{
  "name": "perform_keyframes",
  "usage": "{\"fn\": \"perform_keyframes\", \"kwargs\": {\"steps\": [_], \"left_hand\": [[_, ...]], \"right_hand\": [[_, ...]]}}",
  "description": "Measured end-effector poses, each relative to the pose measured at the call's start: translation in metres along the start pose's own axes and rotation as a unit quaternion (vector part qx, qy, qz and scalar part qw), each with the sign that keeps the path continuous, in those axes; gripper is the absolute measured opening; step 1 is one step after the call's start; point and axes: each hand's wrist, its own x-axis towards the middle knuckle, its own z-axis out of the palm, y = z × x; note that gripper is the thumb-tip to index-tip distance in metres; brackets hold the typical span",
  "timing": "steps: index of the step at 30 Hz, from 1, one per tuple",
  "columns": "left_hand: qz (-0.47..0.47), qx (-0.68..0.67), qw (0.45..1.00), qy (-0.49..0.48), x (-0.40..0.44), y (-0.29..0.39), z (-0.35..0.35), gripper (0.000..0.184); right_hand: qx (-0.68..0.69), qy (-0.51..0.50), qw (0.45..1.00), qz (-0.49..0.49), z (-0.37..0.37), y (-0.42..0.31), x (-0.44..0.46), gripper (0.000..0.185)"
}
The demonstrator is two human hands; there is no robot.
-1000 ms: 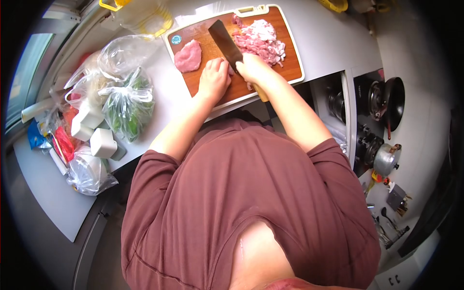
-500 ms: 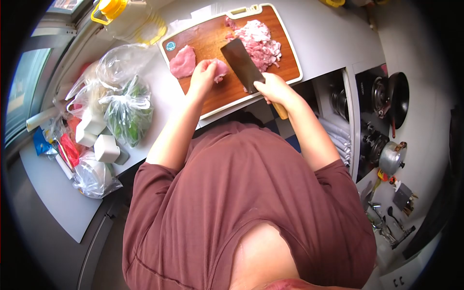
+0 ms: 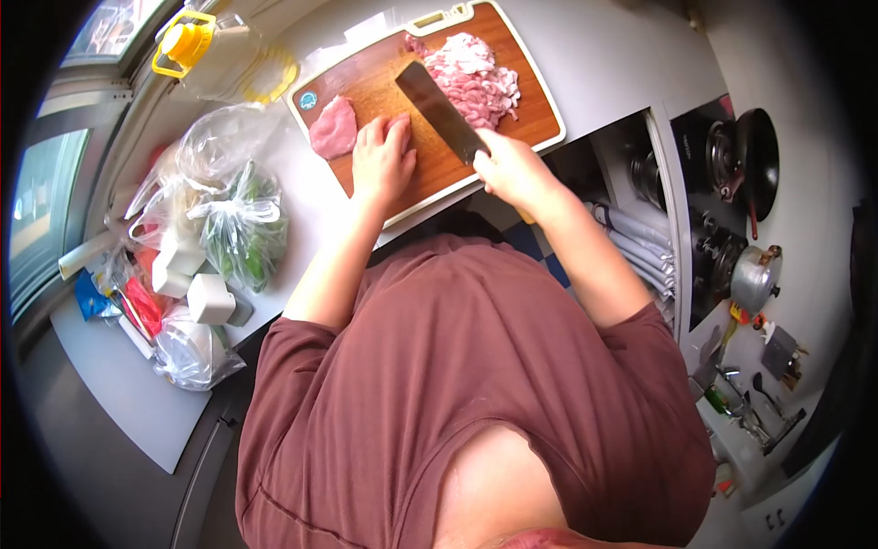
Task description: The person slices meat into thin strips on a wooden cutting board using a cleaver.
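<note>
On the wooden cutting board (image 3: 430,178) with its pale rim, my left hand (image 3: 382,163) rests with bent fingers over a small piece of raw meat, which the hand mostly hides. My right hand (image 3: 514,174) is closed around the handle of a cleaver (image 3: 441,112). The dark blade slants up and left above the board, apart from the left fingers. A pink slab of meat (image 3: 334,128) lies left of my left hand. Behind and right of the blade is a heap of cut meat strips (image 3: 476,82).
A large oil bottle (image 3: 233,64) with a yellow cap stands at the back left. Plastic bags with green vegetables (image 3: 242,229) and white containers (image 3: 210,299) crowd the left counter. To the right are a black pan (image 3: 757,174) and a metal pot (image 3: 755,277).
My left hand has gone from pinching the small meat piece up to resting over it on the board. The cleaver stays in my right hand, and the view has shifted slightly.
</note>
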Motion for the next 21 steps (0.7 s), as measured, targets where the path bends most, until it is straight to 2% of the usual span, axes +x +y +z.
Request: {"fn": "perform_keyframes", "kwargs": {"steps": [1,4,6,8,10,11,12,17,21], "left_hand": [[-0.026,-0.018,0.999,-0.017,-0.002,-0.001,0.001,0.047],[-0.134,-0.093,0.984,-0.076,-0.004,0.013,0.0,0.045],[-0.21,-0.135,0.959,-0.133,-0.002,0.024,-0.006,0.044],[-0.076,-0.066,0.995,-0.026,-0.005,0.02,-0.006,0.037],[0.055,-0.05,0.996,0.053,-0.004,0.014,-0.003,0.032],[0.086,-0.071,0.993,0.042,-0.004,0.015,0.0,0.027],[0.095,-0.08,0.992,0.02,-0.003,0.015,0.001,0.025],[0.106,-0.06,0.991,0.055,0.001,0.011,0.01,0.022],[0.092,-0.067,0.992,0.051,0.001,0.007,0.015,0.024]], "right_hand": [[-0.06,0.045,0.997,-0.035,0.008,0.008,0.001,0.034],[-0.089,0.099,0.991,-0.034,0.011,0.005,-0.006,0.035],[-0.107,0.099,0.989,-0.03,0.009,0.002,-0.011,0.034],[-0.14,0.094,0.985,-0.029,0.01,0.004,-0.014,0.034],[-0.21,0.127,0.967,-0.072,0.021,0.012,-0.015,0.034],[-0.245,0.141,0.955,-0.093,0.027,0.017,-0.016,0.033],[-0.271,0.141,0.947,-0.102,0.031,0.02,-0.015,0.033],[-0.369,0.131,0.911,-0.127,0.033,0.016,-0.017,0.033],[-0.367,0.089,0.924,-0.057,0.035,0.019,-0.013,0.021]]}}
